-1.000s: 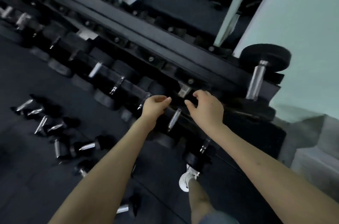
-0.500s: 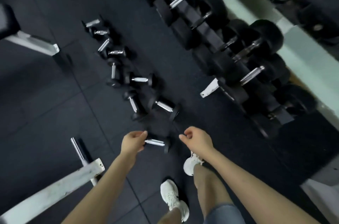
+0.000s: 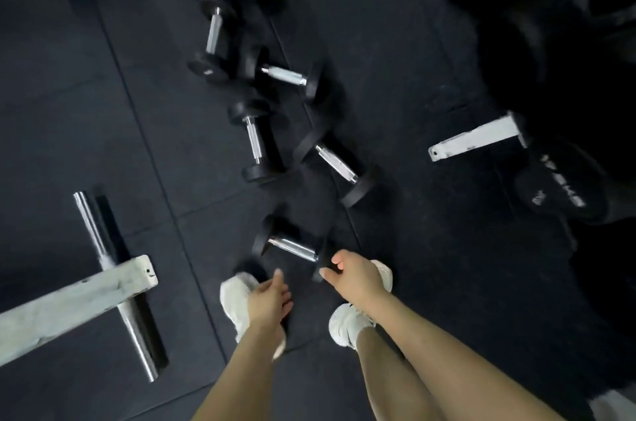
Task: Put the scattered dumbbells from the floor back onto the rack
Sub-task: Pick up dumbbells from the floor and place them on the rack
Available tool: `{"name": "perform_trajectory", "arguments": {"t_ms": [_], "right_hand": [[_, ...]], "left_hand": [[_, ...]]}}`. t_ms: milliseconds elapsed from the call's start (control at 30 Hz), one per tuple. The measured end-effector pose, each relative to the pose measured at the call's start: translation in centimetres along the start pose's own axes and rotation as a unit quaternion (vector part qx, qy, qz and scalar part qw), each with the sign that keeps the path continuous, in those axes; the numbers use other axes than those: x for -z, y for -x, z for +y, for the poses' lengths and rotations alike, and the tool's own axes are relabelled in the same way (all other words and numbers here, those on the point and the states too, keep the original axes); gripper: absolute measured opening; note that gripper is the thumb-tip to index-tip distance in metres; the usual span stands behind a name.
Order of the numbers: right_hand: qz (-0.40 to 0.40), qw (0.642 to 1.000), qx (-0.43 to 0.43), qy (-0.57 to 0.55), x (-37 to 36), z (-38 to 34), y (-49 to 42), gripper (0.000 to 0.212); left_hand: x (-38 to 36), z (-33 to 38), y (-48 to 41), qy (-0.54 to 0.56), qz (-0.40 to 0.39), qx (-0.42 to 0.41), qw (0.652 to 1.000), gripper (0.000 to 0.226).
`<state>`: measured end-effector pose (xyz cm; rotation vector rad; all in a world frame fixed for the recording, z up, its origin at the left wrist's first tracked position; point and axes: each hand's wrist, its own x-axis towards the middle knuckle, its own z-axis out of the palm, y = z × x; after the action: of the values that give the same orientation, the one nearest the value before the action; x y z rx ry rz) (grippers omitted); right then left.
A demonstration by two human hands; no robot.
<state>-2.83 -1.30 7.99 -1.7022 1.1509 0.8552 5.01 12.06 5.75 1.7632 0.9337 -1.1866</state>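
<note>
- Reaching down over the floor (image 3: pixel 430 283) toward the nearest dumbbell (image 3: pixel 292 246), lying just ahead of the 2 white shoes (image 3: pixel 237 289), chrome handle across the view, 1 black head toward each hand
- Carrying nothing in the left hand (image 3: pixel 270 296): fingers fairly straight and relaxed, short of the left-side head
- Carrying nothing in the right hand (image 3: pixel 354 277) either: thumb and forefinger loosely curved and apart, right at the right-side head; impossible to tell whether touching it
- Risking a poor hold by closing on the rounded head instead of the handle: likely to slip out and drop onto the toes close beneath
- Risking a roll: nudged on 1 head only, apt to pivot toward the shoes or into the next dumbbell (image 3: pixel 335 167), lying near, up and to the right
- Risking a stumble when stepping off: at least 5 more strewn in a loose line ahead, plus the bench frame (image 3: pixel 75 296) and its chrome bar (image 3: pixel 103 269) on the left
- Risking a shin knock on the white rack foot (image 3: pixel 478 138) jutting out at the right, with the rack's loaded weights (image 3: pixel 564 190) dark and hard to read against the black floor
- Judging weight by size alone: small heads, probably light, yet safer with bent knees and a full wrap round the handle
</note>
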Motion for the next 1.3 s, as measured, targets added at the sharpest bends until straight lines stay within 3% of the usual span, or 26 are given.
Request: {"name": "perform_trajectory", "arguments": {"t_ms": [133, 267, 367, 467, 567, 667, 833, 967, 1133, 1300], "right_hand": [[-0.014, 0.999, 0.004, 0.033, -4.9, 0.9, -11.5, 0.050], [-0.031, 0.997, 0.016, 0.063, -6.9, 1.6, -19.1, 0.060], [-0.097, 0.991, 0.022, 0.090, -9.1, 2.7, -25.2, 0.070], [-0.177, 0.972, 0.020, 0.151, -11.6, 3.5, -28.9, 0.074], [-0.241, 0.946, 0.032, 0.215, -12.9, 3.6, -30.3, 0.053], [-0.244, 0.943, 0.036, 0.222, -13.0, 3.6, -29.9, 0.051], [-0.221, 0.956, 0.025, 0.192, -11.3, 3.4, -26.5, 0.048], [-0.214, 0.967, 0.019, 0.133, -7.9, 2.7, -20.4, 0.048], [-0.182, 0.981, 0.012, 0.063, -0.8, 0.5, -8.1, 0.056], [-0.103, 0.993, 0.020, -0.054, 7.6, -2.2, 6.6, 0.046]], "left_hand": [[-3.0, -1.8, -11.2, 0.032, -0.014, 0.014, 0.999, 0.030], [-4.8, -3.9, -18.1, 0.032, -0.015, 0.045, 0.998, 0.057], [-6.2, -4.8, -23.2, 0.073, -0.013, 0.057, 0.996, 0.066], [-7.4, -5.0, -26.6, 0.121, -0.006, 0.031, 0.992, 0.056], [-7.9, -4.6, -29.2, 0.200, 0.009, 0.023, 0.979, 0.035], [-8.0, -4.1, -29.6, 0.265, 0.000, 0.033, 0.964, 0.026], [-7.6, -3.0, -26.1, 0.256, -0.021, 0.039, 0.966, 0.010], [-6.8, -1.1, -19.3, 0.180, -0.069, -0.003, 0.981, 0.007], [-6.0, 3.2, -6.0, 0.053, -0.129, -0.065, 0.988, 0.006], [-6.2, 9.0, 11.0, -0.060, -0.159, -0.130, 0.977, 0.008]]}}
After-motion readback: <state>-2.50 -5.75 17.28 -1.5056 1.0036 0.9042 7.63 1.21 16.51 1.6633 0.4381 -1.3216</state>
